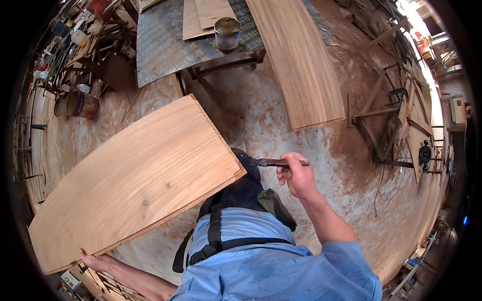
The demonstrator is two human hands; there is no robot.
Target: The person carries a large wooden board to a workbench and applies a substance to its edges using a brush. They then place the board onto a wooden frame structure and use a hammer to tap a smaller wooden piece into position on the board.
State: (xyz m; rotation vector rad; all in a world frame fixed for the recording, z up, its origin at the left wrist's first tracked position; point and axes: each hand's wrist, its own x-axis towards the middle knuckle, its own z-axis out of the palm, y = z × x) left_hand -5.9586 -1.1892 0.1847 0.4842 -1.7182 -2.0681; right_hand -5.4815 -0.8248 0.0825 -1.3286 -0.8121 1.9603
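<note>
A wide, flat wooden board (135,175) with pale brown grain slants across my left side, its near right end beside my legs. My left hand (94,262) grips the board's lower edge near its far left end, thumb on the upper face and fingers hidden underneath. In my right hand (297,175), the fingers are wrapped round the dark handle of a paintbrush (273,162). The brush lies level and points left, its dark head close to the board's end edge. Against my dark trousers the bristles are hard to make out, and I cannot tell whether they touch the board.
Ahead stands a table (160,47) with a printed dark sheet top. It bears an open metal can (227,36), smaller boards (198,20) and a long board (301,70) jutting toward me. A bucket (84,104) sits left; wooden frames (374,125) lean right.
</note>
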